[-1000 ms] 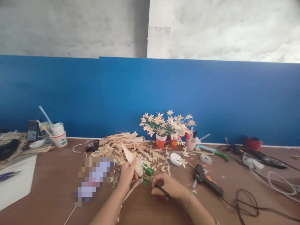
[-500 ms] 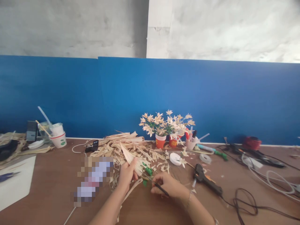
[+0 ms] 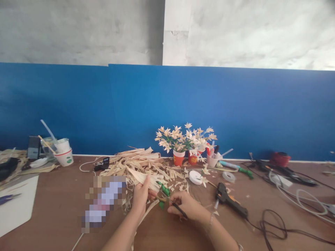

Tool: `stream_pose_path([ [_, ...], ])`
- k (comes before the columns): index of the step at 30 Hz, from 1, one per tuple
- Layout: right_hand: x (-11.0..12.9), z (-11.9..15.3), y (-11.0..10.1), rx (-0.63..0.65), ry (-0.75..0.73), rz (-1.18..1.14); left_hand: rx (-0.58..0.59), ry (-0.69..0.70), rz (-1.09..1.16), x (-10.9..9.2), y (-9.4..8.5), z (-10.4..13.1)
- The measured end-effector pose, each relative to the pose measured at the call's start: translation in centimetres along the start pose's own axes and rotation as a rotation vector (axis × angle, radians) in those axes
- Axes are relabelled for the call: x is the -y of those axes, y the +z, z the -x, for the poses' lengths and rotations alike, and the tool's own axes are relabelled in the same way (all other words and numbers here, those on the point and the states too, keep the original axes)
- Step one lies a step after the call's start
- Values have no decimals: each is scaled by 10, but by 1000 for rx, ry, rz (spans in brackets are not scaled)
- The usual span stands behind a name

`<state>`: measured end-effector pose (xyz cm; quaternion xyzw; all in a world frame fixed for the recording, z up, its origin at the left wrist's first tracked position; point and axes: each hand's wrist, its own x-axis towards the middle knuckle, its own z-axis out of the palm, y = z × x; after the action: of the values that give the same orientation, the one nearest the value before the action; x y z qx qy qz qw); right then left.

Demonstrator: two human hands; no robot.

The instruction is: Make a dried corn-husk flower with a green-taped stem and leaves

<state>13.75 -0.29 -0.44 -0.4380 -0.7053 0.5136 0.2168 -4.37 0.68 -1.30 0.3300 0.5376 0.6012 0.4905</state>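
My left hand point(image 3: 142, 195) pinches a wide pale strip of dried husk point(image 3: 140, 176), which points up and to the left. Black-handled scissors point(image 3: 178, 209) are gripped in my right hand point(image 3: 183, 205), their blades reaching left toward the lower end of the strip. Whether the blades are open is too small to tell. Green pieces point(image 3: 164, 189) lie between my two hands. Behind them spreads a pile of dried husk strips point(image 3: 141, 157). Pale flowers point(image 3: 185, 137) stand in red cups point(image 3: 179, 158) behind the pile.
A black glue gun point(image 3: 230, 201) with its cord lies to the right. Nearby are white tape rolls point(image 3: 195, 177) and a cup of pens point(image 3: 211, 160). A blurred-out object point(image 3: 104, 202) lies left, with a white cup point(image 3: 64, 157) and paper point(image 3: 19, 205) beyond. White cables point(image 3: 300, 198) run at right.
The husk strip in my left hand has tilted further left and down. My right hand with the scissors has shifted very slightly left.
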Motion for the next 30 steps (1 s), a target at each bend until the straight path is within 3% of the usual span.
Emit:
stream_pose_path([
  [14, 3, 0, 3, -40, 41, -36, 13, -87, 188, -4, 5, 5],
  [30, 2, -1, 3, -36, 34, -7, 0, -134, 175, -1, 8, 5],
])
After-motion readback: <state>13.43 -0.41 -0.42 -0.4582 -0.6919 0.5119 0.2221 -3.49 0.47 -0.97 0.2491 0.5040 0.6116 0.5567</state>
